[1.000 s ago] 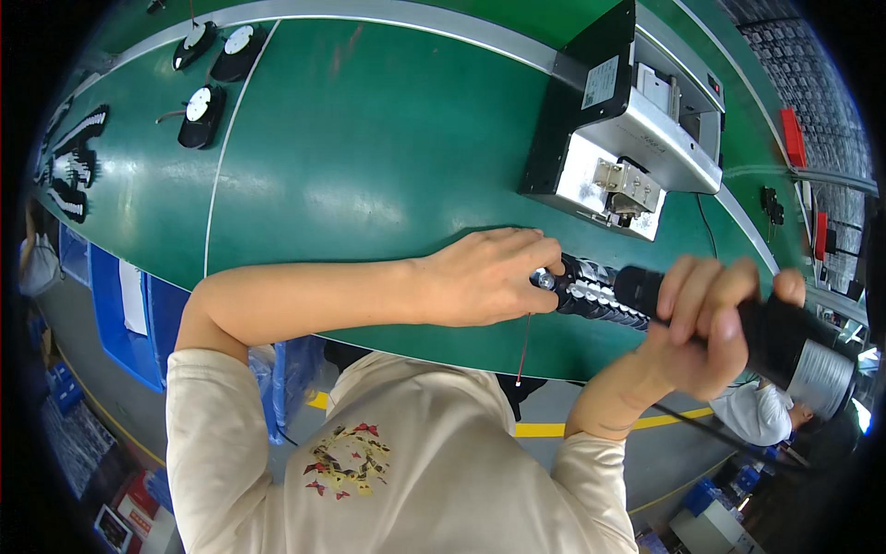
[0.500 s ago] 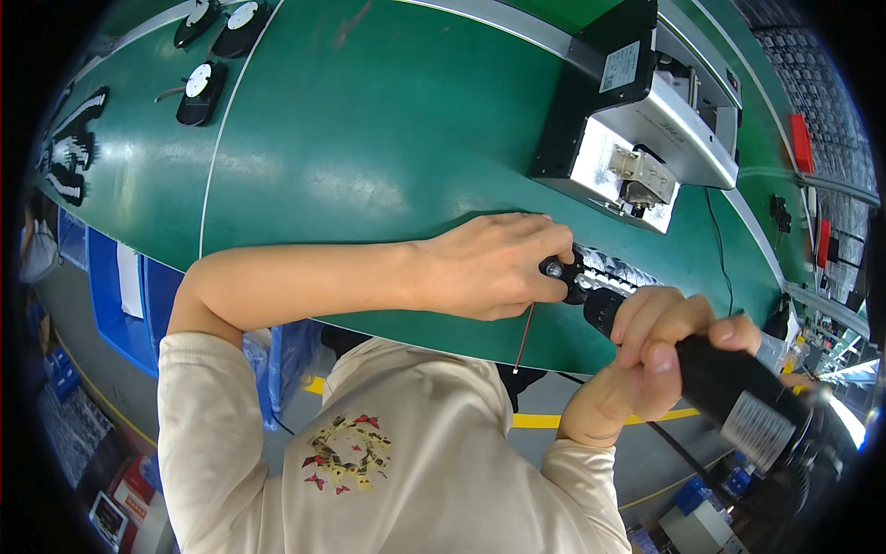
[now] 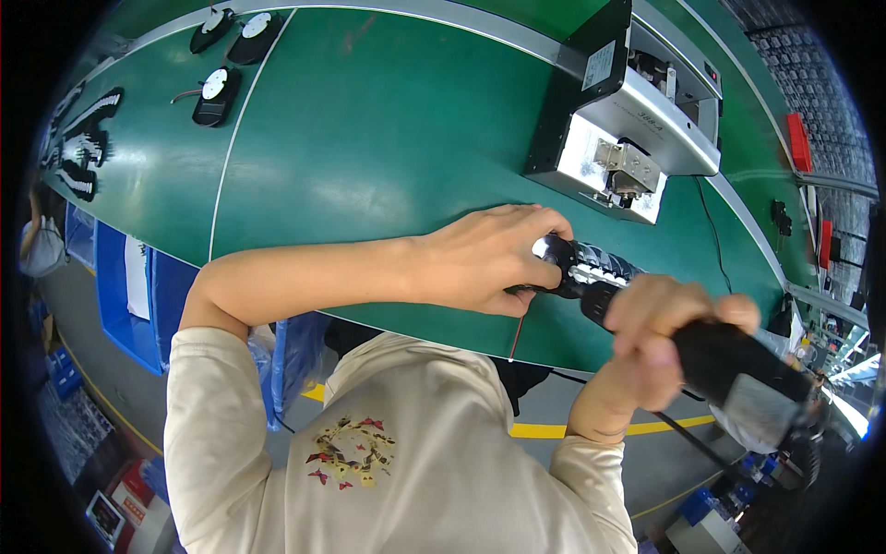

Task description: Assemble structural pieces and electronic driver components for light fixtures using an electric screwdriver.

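My left hand curls its fingers round a small black part on the green bench; the palm hides much of it. A thin red wire comes out from under that hand toward the bench's front edge. In my right hand, blurred by motion, is a black power screwdriver, tilted, its nose against or just above the black part; I cannot tell which. Just behind the nose lies a black-and-silver strip-like piece, partly covered.
A silver-and-black screw feeder stands at the back right, with a thin cable beside it. Several black parts with white discs lie at the far left, near black-and-white pieces. Blue bins stand below the bench's left edge.
The view has shifted slightly. The screwdriver and right hand have moved a little and now blur. My left fingers have shifted on the black part.
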